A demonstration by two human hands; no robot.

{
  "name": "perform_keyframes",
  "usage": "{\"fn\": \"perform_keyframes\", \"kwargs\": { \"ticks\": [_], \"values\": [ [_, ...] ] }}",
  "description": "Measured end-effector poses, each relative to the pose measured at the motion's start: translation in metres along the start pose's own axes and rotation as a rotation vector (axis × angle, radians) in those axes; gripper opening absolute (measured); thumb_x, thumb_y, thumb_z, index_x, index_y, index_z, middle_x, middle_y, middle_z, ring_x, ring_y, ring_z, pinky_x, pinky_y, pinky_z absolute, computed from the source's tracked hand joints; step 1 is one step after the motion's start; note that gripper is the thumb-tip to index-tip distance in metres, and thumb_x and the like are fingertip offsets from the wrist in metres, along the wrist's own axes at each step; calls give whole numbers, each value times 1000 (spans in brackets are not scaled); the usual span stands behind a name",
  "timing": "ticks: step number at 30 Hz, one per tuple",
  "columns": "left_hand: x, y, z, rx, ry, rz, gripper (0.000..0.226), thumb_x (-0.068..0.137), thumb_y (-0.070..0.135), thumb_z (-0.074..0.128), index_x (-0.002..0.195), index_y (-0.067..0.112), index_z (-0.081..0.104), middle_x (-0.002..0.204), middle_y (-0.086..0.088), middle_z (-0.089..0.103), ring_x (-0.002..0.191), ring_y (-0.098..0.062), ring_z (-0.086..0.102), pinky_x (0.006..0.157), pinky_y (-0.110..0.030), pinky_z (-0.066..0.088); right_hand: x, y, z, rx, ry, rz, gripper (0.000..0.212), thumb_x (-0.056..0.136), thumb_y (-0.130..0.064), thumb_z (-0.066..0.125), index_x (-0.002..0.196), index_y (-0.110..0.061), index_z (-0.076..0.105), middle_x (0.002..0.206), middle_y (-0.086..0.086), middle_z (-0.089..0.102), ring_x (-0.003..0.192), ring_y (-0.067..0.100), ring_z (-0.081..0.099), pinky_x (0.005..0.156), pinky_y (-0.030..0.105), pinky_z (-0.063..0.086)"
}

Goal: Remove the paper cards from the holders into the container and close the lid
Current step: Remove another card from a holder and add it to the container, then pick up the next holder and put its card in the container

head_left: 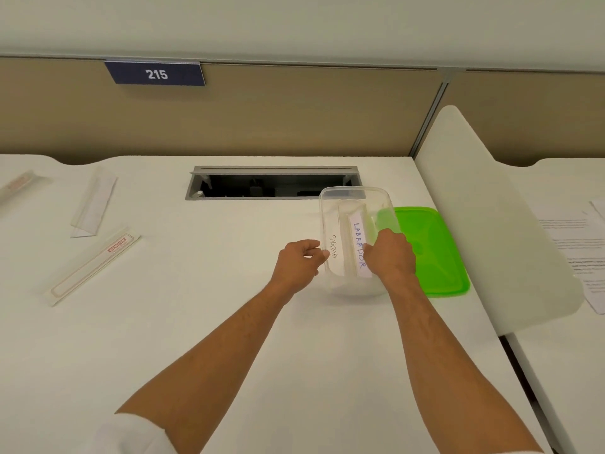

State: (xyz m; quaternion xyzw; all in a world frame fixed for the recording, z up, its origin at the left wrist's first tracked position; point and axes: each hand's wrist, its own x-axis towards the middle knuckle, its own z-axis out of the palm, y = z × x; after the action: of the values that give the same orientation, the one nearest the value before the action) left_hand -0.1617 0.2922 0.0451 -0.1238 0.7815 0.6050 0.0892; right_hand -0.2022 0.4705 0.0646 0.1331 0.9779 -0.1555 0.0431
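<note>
A clear plastic container stands open on the white desk, right of centre. Inside lie two paper cards: one reads SIGMA, the other LABRADOR. My left hand touches the container's left wall with thumb and fingers curled. My right hand reaches over the right rim, fingertips on the LABRADOR card. A green lid lies flat just right of the container. Three card holders lie on the desk at the left.
A cable hatch is set open in the desk behind the container. A white divider panel rises at the right, with printed sheets on the neighbouring desk. A beige partition with a 215 sign stands at the back.
</note>
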Motion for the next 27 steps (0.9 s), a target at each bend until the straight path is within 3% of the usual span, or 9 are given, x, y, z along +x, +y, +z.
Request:
{"fn": "perform_keyframes", "kwargs": {
  "ticks": [3,5,7,10,14,20,27],
  "values": [
    [-8,-4,-11,-2,45,9,44,90,35,66,128,13,61,112,2,66,95,-14,67,91,-39,56,-13,-19,-8,82,140,-95,35,92,-38,58,109,-7,61,112,16,65,100,35,61,69,34,43],
    [-13,-9,-22,12,80,22,41,91,33,66,127,13,62,112,0,68,102,-16,66,94,-38,54,-25,-37,-6,181,189,-206,45,94,-42,56,127,-11,56,130,11,60,115,31,57,85,38,47],
    [-19,-15,-37,27,111,44,39,91,30,65,125,13,63,111,-1,70,104,-15,65,92,-31,53,-35,-57,1,257,196,-301,54,95,-45,52,139,-14,47,146,6,47,132,26,45,102,39,41],
    [-30,-27,-68,72,174,68,36,92,28,64,125,13,63,116,0,69,104,-10,64,87,-18,47,-49,-85,22,284,151,-387,58,96,-51,48,143,-18,42,154,2,37,141,21,34,109,39,34],
    [-45,-52,-118,156,280,71,35,92,24,65,124,11,64,121,-2,68,111,-12,62,95,-21,43,-70,-122,58,248,78,-466,64,94,-58,44,147,-22,36,158,0,30,145,21,28,114,41,27],
    [-69,-94,-189,216,401,11,29,91,24,65,119,15,67,120,0,68,112,-13,62,92,-20,41,-101,-166,110,134,-34,-560,73,94,-63,37,152,-20,26,161,0,19,149,19,15,117,36,16],
    [-89,-130,-258,320,468,-5,25,92,24,65,116,19,67,125,0,65,118,-15,58,100,-32,45,-133,-200,159,41,-186,-630,76,96,-61,35,153,-14,18,163,4,9,150,19,4,119,37,9]
  ]
}}
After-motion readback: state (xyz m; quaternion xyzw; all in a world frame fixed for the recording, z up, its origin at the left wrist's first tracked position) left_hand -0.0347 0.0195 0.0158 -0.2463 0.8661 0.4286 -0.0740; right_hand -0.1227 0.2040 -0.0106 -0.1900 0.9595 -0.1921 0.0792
